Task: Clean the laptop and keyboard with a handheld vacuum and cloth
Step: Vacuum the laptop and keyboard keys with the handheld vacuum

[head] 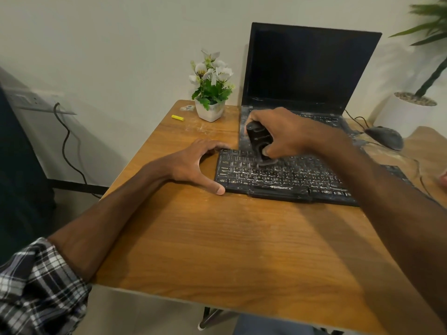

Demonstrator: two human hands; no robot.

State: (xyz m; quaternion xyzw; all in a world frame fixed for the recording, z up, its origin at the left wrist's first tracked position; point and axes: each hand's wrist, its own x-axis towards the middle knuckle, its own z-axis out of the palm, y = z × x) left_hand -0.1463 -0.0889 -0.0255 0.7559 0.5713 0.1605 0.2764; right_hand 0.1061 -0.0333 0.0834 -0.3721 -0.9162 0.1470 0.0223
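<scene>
A dusty black keyboard (285, 180) lies on the wooden table (217, 238) in front of an open black laptop (309, 68), whose screen is dark and whose deck is also dusty. My right hand (283, 131) grips a small black handheld vacuum (257, 137), its nozzle down on the keyboard's upper rows. My left hand (193, 163) rests on the table at the keyboard's left end, fingers at the top corner and thumb at the bottom corner. No cloth is in view.
A white pot of artificial flowers (210, 93) stands left of the laptop, with a yellow cylinder (177, 118) and a small wrapper (187, 108) nearby. A black mouse (384, 137) lies to the right. A potted plant (411, 105) stands at the far right.
</scene>
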